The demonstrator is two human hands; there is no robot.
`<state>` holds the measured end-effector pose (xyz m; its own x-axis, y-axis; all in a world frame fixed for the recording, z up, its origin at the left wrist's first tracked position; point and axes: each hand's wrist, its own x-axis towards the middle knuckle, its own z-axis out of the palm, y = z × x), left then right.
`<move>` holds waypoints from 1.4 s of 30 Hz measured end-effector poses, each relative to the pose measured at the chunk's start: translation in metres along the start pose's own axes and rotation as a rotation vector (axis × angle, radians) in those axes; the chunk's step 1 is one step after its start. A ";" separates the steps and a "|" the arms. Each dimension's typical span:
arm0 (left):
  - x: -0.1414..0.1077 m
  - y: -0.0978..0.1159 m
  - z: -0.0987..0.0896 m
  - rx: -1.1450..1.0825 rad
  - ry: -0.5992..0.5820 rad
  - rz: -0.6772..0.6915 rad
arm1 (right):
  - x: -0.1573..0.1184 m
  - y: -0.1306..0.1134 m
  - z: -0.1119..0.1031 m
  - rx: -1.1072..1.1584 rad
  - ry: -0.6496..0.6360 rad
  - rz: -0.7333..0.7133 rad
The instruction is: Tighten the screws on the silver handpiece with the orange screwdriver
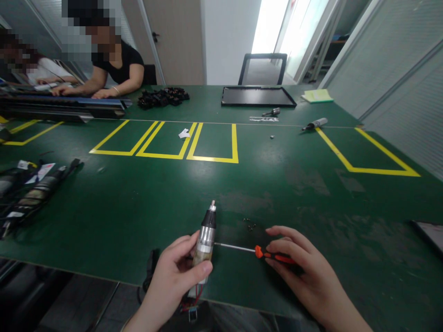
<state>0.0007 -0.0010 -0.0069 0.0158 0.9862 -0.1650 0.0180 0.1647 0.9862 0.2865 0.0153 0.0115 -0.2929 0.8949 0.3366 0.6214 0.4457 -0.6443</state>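
Note:
In my left hand (175,272) is a partly uncovered electric screwdriver (206,237), its black-and-silver nose pointing away from me. Red wires (198,293) and a small part hang out of its near end, over the table edge. My right hand (304,265) has its fingers around the orange-and-black handle of a hand screwdriver (238,248). The shaft lies level, and its tip meets the side of the metal body. Several tiny screws (249,225) lie loose on the green table, just beyond the shaft.
More electric screwdrivers with cables (38,191) lie at the left. Yellow tape outlines (212,159) mark the table (155,193). Farther off are a black pile of parts (162,97), a framed panel (258,97) and another electric screwdriver (315,123). Co-workers (119,69) sit at the far left.

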 end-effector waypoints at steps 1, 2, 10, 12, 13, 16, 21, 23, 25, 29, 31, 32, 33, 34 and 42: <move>0.000 0.000 0.000 0.000 0.001 0.000 | 0.000 0.000 0.000 -0.004 -0.001 0.004; 0.000 0.001 0.000 0.001 0.004 -0.002 | 0.000 0.000 0.000 -0.010 -0.002 0.008; 0.001 0.003 0.002 -0.006 0.024 -0.006 | 0.000 -0.004 -0.004 -0.036 -0.035 0.034; 0.000 0.002 0.002 0.002 0.026 -0.002 | 0.000 -0.004 -0.004 -0.023 -0.032 0.024; 0.000 0.001 0.001 0.008 0.027 0.000 | 0.000 -0.004 -0.004 -0.015 -0.019 0.018; 0.000 0.000 0.000 0.028 0.025 0.010 | -0.002 -0.003 -0.004 0.006 0.031 -0.007; 0.000 -0.001 -0.001 0.037 0.019 0.021 | -0.003 0.001 -0.003 -0.010 0.040 -0.037; 0.000 -0.001 0.000 0.026 0.022 0.012 | -0.002 0.002 -0.001 -0.020 0.051 -0.048; 0.000 -0.001 0.000 0.022 0.031 0.007 | -0.001 0.002 0.001 -0.016 0.049 -0.057; 0.000 0.000 0.000 0.026 0.021 0.005 | -0.001 0.003 0.003 -0.006 0.026 -0.049; 0.000 0.000 -0.001 0.023 0.013 0.005 | -0.002 0.004 0.004 -0.007 -0.009 -0.038; 0.000 0.000 -0.001 0.021 0.012 0.006 | -0.002 0.005 0.004 -0.001 -0.037 -0.035; 0.000 -0.001 -0.001 0.018 0.013 0.006 | -0.002 0.005 0.003 0.009 -0.063 -0.036; 0.000 -0.001 -0.001 0.015 0.015 0.008 | -0.003 0.006 0.003 0.023 -0.086 -0.040; 0.001 0.000 0.001 0.013 0.023 0.016 | -0.001 0.001 -0.003 0.017 -0.070 -0.055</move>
<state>0.0015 -0.0002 -0.0071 -0.0063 0.9888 -0.1491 0.0306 0.1492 0.9883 0.2900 0.0151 0.0128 -0.3767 0.8682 0.3229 0.5910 0.4937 -0.6380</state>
